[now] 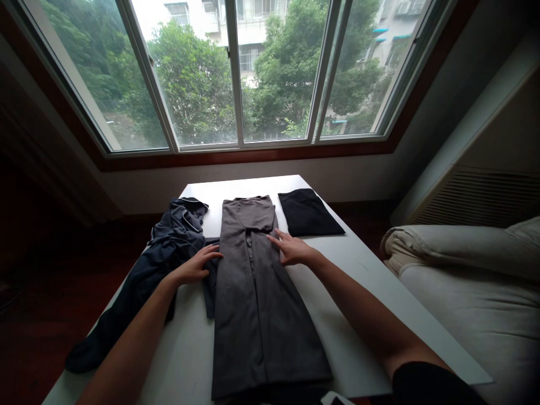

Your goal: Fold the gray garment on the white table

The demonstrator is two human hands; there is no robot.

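A long grey-brown garment (pixel 236 292) lies flat down the middle of the white table (pixel 367 292), its sides folded inward and a row of small dark fasteners near the top of its centre line. My left hand (pixel 198 266) rests at its left edge with fingers stretched out, beside the dark blue cloth. Across from it, my right hand (pixel 291 248) has its fingers spread on the right edge, just below the folded upper part. Neither hand grips anything.
Rumpled dark blue clothing with white piping (pixel 169 247) lies along the table's left side. A folded black cloth (pixel 310 212) sits at the back right. A beige sofa (pixel 468 281) stands to the right, and a window (pixel 240 73) is behind the table.
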